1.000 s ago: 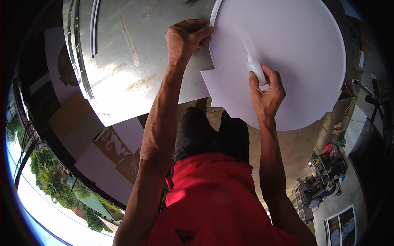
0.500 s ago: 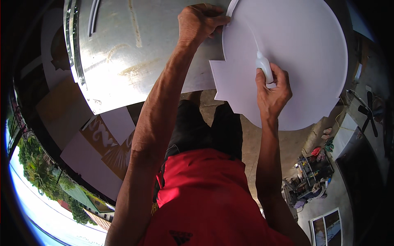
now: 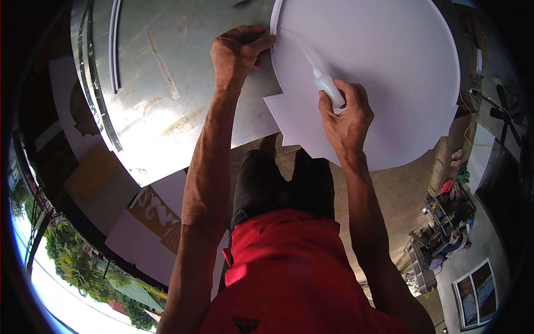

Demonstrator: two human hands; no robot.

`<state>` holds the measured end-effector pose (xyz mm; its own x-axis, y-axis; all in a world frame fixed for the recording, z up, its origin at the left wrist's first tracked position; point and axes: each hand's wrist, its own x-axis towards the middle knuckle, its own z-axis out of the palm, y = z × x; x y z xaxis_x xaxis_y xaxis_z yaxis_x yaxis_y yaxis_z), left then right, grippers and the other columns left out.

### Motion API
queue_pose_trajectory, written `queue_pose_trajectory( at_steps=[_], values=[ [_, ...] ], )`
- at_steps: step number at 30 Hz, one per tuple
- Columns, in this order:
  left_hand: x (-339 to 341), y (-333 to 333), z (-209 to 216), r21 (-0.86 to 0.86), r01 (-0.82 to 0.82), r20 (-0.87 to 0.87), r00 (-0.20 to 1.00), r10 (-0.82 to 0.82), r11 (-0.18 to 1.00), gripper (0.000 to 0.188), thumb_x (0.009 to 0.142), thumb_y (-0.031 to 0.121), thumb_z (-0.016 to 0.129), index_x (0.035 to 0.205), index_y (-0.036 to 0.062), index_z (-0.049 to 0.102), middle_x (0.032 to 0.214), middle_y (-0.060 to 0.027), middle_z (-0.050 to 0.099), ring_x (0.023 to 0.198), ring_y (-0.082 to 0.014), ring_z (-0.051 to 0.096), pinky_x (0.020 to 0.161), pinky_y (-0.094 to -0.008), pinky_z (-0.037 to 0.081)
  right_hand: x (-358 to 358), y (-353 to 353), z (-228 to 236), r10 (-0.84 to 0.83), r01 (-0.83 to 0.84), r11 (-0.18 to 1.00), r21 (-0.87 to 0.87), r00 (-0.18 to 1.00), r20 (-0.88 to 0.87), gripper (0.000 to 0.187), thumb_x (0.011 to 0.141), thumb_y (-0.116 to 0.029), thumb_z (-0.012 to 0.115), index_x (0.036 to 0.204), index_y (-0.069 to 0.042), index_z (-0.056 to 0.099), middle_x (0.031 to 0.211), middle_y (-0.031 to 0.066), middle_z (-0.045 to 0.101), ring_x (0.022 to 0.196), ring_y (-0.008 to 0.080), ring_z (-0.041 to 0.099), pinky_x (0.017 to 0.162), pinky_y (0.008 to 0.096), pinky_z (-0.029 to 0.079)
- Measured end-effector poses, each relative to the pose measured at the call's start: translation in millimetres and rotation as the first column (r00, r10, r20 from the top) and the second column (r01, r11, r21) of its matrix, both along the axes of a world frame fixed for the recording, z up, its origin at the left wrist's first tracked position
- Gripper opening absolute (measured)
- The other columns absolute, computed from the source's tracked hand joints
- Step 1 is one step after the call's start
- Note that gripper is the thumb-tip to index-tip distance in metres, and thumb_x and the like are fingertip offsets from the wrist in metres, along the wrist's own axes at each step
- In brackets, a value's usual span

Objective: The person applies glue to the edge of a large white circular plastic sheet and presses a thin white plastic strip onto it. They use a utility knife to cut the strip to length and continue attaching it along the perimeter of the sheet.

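A large white board (image 3: 378, 72) with a rounded outline and a stepped corner lies partly over a metal table. A thin raised white strip (image 3: 275, 16) runs along its left rim. My left hand (image 3: 236, 58) pinches this strip between thumb and fingers at the board's left edge. Over the board, my right hand (image 3: 350, 117) is wrapped round a small white squeeze bottle (image 3: 329, 90). The bottle is tilted, and its long thin nozzle (image 3: 305, 53) points up and left toward the rim near my left fingers. Any liquid leaving the tip is too small to make out.
The shiny metal table (image 3: 194, 72) carries dark narrow strips (image 3: 114, 50) at its left. Below the table's left side lie several flat panels (image 3: 139, 239). A cluttered rack (image 3: 439, 228) stands at the right, near a black fan (image 3: 503, 114).
The bottle's nozzle has swung further left, toward the rim by my left hand. My left hand keeps its pinch at the edge. The whole view has shifted somewhat.
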<state>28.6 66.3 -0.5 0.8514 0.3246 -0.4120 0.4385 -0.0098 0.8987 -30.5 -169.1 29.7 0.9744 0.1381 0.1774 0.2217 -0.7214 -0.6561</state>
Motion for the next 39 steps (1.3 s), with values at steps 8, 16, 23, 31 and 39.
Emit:
queue_pose_trajectory(
  at_steps=[8, 16, 23, 31, 39],
  values=[
    [-0.2, -0.8, -0.1, -0.014, -0.008, 0.003, 1.0, 0.008, 1.0, 0.04, 0.081, 0.016, 0.089, 0.112, -0.0065, 0.077, 0.085, -0.0105, 0.08, 0.067, -0.0123, 0.074, 0.055, -0.025, 0.057, -3.3, -0.7, -1.1, -0.014, 0.014, 1.0, 0.025, 1.0, -0.016, 0.036, 0.082, -0.003, 0.083, 0.113, -0.003, 0.064, 0.1, 0.0138, 0.066, 0.091, 0.033, 0.066, 0.075, 0.0446, 0.057],
    [0.0, -2.1, 1.0, 0.003, -0.015, 0.004, 1.0, 0.015, 1.0, 0.04, 0.081, 0.016, 0.089, 0.112, -0.0061, 0.077, 0.085, -0.01, 0.08, 0.067, -0.0119, 0.073, 0.055, -0.0252, 0.056, 1.3, 0.8, -3.8, -0.006, 0.007, 0.998, 0.055, 1.0, -0.012, 0.037, 0.082, -0.002, 0.082, 0.113, -0.002, 0.063, 0.098, 0.013, 0.065, 0.088, 0.0318, 0.064, 0.074, 0.0443, 0.056],
    [0.0, -1.4, -2.0, 0.002, -0.02, 0.004, 1.0, 0.02, 1.0, 0.042, 0.08, 0.016, 0.089, 0.113, -0.0064, 0.077, 0.087, -0.0106, 0.08, 0.068, -0.0123, 0.073, 0.054, -0.0253, 0.056, 4.7, -1.8, -5.7, 0.016, -0.015, 0.999, 0.052, 1.0, -0.014, 0.037, 0.082, -0.001, 0.081, 0.113, -0.002, 0.062, 0.096, 0.0131, 0.065, 0.086, 0.0317, 0.064, 0.072, 0.0444, 0.055],
    [-0.6, -3.5, -2.2, -0.006, -0.033, 0.019, 0.999, 0.033, 0.999, 0.04, 0.08, 0.015, 0.089, 0.112, -0.0067, 0.077, 0.083, -0.01, 0.079, 0.064, -0.0116, 0.071, 0.053, -0.0248, 0.055, 2.2, -3.2, -4.9, 0.036, -0.035, 0.998, 0.059, 0.999, -0.015, 0.036, 0.081, -0.001, 0.08, 0.113, -0.002, 0.063, 0.094, 0.0131, 0.065, 0.085, 0.032, 0.064, 0.072, 0.0444, 0.056],
    [-0.4, -4.0, -0.7, 0.009, -0.035, 0.018, 0.999, 0.035, 0.999, 0.039, 0.08, 0.016, 0.089, 0.111, -0.0063, 0.077, 0.08, -0.0087, 0.078, 0.063, -0.0112, 0.07, 0.053, -0.0248, 0.055, 0.5, -2.3, -1.8, 0.034, -0.03, 0.996, 0.079, 0.999, -0.043, 0.036, 0.081, -0.001, 0.08, 0.113, -0.002, 0.063, 0.095, 0.0134, 0.065, 0.086, 0.0322, 0.064, 0.073, 0.0444, 0.056]
  ],
)
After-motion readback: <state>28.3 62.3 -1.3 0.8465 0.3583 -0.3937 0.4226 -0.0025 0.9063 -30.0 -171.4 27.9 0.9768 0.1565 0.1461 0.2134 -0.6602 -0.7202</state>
